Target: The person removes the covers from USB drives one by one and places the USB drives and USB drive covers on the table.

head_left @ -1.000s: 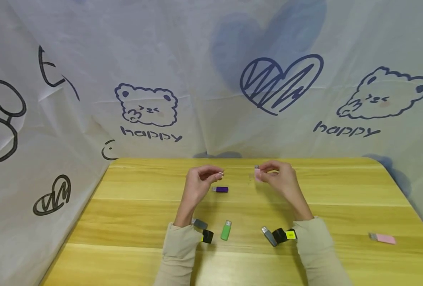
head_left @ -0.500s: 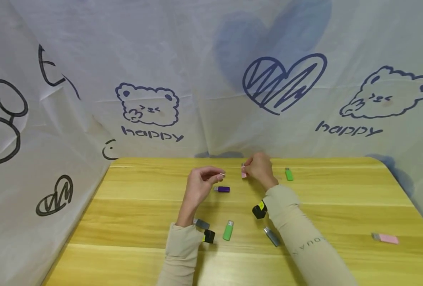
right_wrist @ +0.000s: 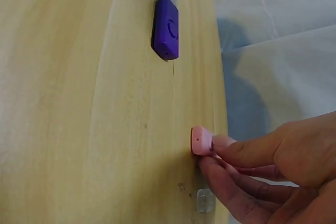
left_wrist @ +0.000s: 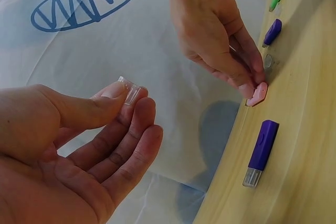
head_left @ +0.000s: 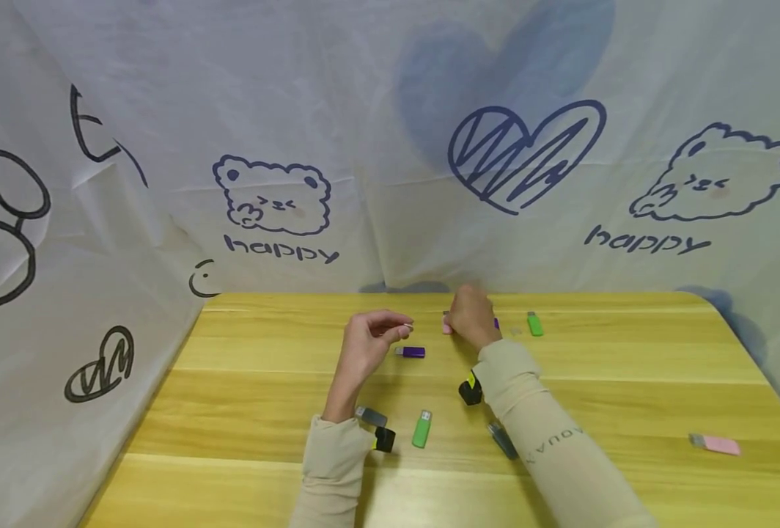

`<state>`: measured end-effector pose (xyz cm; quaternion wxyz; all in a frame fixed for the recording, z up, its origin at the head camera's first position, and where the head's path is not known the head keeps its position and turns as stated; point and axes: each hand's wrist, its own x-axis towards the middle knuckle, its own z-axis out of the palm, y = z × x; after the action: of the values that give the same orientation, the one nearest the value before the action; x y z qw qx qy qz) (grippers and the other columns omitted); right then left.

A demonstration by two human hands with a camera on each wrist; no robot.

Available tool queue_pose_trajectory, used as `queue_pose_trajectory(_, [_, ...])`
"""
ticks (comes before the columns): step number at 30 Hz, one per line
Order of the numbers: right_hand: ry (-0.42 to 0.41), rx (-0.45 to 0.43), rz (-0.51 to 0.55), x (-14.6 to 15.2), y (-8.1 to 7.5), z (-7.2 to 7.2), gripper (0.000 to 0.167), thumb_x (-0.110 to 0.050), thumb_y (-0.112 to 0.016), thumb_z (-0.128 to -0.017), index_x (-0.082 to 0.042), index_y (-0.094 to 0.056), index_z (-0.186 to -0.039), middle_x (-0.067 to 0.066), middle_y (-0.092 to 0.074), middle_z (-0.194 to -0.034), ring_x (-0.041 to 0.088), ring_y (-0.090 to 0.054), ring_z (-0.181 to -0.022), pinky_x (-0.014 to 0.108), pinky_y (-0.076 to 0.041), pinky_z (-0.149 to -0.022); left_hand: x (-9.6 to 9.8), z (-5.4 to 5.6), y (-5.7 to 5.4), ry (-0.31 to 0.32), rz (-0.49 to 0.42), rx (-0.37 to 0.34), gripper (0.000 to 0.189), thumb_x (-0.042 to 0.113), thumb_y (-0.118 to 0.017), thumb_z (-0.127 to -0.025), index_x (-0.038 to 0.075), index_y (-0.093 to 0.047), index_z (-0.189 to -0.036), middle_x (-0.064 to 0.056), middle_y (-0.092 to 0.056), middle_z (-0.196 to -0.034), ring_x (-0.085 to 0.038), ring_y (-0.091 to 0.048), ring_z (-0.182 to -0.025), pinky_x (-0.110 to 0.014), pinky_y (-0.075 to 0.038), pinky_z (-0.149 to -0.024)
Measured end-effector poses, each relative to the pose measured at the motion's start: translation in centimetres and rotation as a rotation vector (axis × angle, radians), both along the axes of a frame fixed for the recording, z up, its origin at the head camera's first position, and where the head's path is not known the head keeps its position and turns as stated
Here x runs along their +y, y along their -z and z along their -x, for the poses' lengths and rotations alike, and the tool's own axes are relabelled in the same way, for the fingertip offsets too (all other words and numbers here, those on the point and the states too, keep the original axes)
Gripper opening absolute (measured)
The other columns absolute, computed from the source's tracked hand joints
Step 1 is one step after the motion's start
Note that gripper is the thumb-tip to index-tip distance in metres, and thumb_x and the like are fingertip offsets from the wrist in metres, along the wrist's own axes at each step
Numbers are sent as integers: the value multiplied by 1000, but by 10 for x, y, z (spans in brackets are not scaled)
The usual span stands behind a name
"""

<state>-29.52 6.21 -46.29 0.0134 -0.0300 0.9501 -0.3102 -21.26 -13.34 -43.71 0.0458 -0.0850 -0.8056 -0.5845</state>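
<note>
Between thumb and fingertips my left hand (head_left: 370,339) pinches a small clear plastic cap (left_wrist: 132,94), held up above the table. My right hand (head_left: 472,315) reaches to the table's far edge, its thumb and fingers on a pink USB stick (right_wrist: 201,141) that lies on the wood. Beside those fingers is a loose clear cap (right_wrist: 205,201). Nearer me lies a purple USB stick (head_left: 413,352) with a clear end. A second purple stick (left_wrist: 272,32), partly hidden by my right hand in the head view, and a green stick (head_left: 535,323) lie along the far edge.
Closer in on the wooden table (head_left: 245,433) are another green stick (head_left: 421,429), a grey stick (head_left: 372,416) by my left wrist and another grey stick (head_left: 502,440) by my right sleeve. A pink stick (head_left: 715,444) lies far right. Printed cloth (head_left: 390,147) hangs behind.
My right hand has moved left with the pink USB stick and down to the table's far edge, uncovering the far green stick. My left hand stays put with the cap.
</note>
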Motion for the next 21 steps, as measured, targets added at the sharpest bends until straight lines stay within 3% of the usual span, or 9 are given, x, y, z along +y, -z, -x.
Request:
queue_pose_trajectory(3, [-4, 19, 9, 2, -2, -2, 37, -4, -80, -84, -9, -56, -56, 0, -51, -56, 18, -47, -59, 39, -48, -63, -1, 0, 1, -2, -3, 5, 11, -3, -72, -93, 0, -79, -101, -15, -77, -97, -29, -75, -88, -50, -60, -81])
queue_pose_trajectory(7, [0, 50, 98, 16, -11, -16, 19, -8, -78, -90, -3, -66, -76, 8, -65, -76, 23, -60, -70, 39, -52, -66, 0, 1, 1, -10, 22, -7, 11, -3, -72, -93, 0, -79, -101, -12, -77, -95, -25, -75, -85, -46, -60, -79])
queue_pose_trajectory(10, [-10, 92, 182, 34, -21, -34, 13, -11, -74, -94, 2, -72, -94, 15, -73, -89, 27, -70, -78, 42, -57, -68, 2, 2, 4, -8, 29, -14, 10, -2, -72, -94, -2, -77, -101, -12, -77, -93, -27, -75, -84, -44, -61, -78])
queue_pose_trajectory(14, [-19, 140, 243, 56, -38, -61, 18, -12, -72, -95, 4, -72, -104, 17, -74, -93, 28, -73, -77, 38, -58, -65, 4, 4, 7, 1, 32, -14, 6, -3, -72, -93, -1, -76, -97, -13, -76, -90, -33, -75, -83, -40, -61, -77])
queue_pose_trajectory(21, [20, 111, 328, 88, -61, -106, 24, -12, -69, -99, 4, -69, -117, 20, -72, -103, 34, -74, -86, 30, -61, -68, 10, 19, 13, 40, 107, -43, 8, 0, -72, -95, 1, -79, -99, -8, -77, -93, -27, -74, -85, -30, -60, -75])
